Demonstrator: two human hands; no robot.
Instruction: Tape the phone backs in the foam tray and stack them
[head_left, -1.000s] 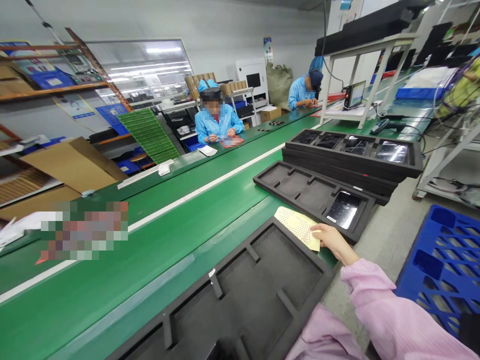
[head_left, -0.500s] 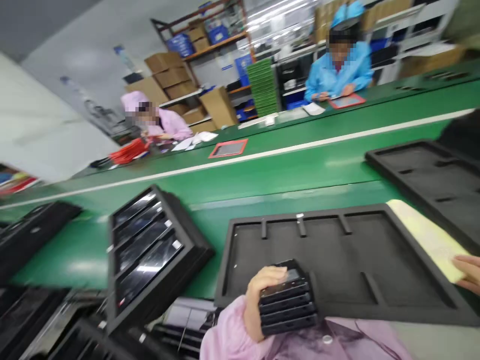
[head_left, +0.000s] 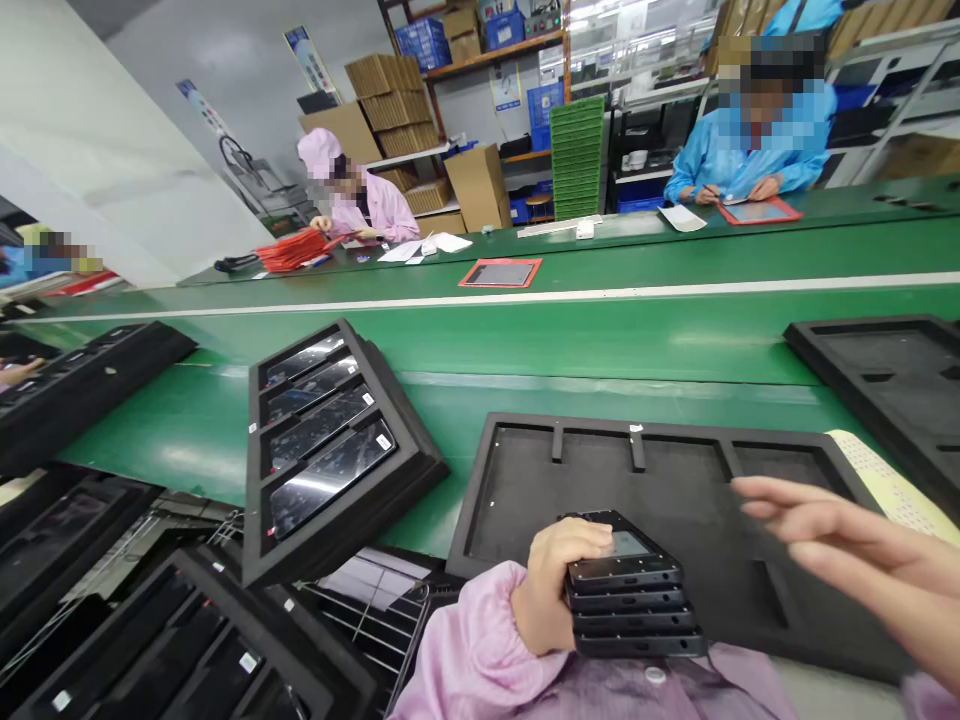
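Observation:
My left hand (head_left: 556, 578) is closed around a stack of several black devices (head_left: 631, 598), held against my chest over the near edge of an empty black foam tray (head_left: 525, 480). My right hand (head_left: 855, 550) hovers open above the tray's right part, fingers stretched out to the left, holding nothing. A yellow dotted sheet (head_left: 892, 487) lies just behind it at the tray's right edge. To the left, a tilted black foam tray (head_left: 420, 460) holds several glossy devices.
The green conveyor belt (head_left: 570, 335) runs across, with a red-framed tablet (head_left: 500, 272) on it. Another empty foam tray (head_left: 892, 375) lies at right, more filled trays (head_left: 82, 375) at left and below. Two people in pink and blue coats work across the belt.
My view has swung left from the right-hand trays to the tray in front of me. My right hand has left the yellow sheet and moved left over the tray.

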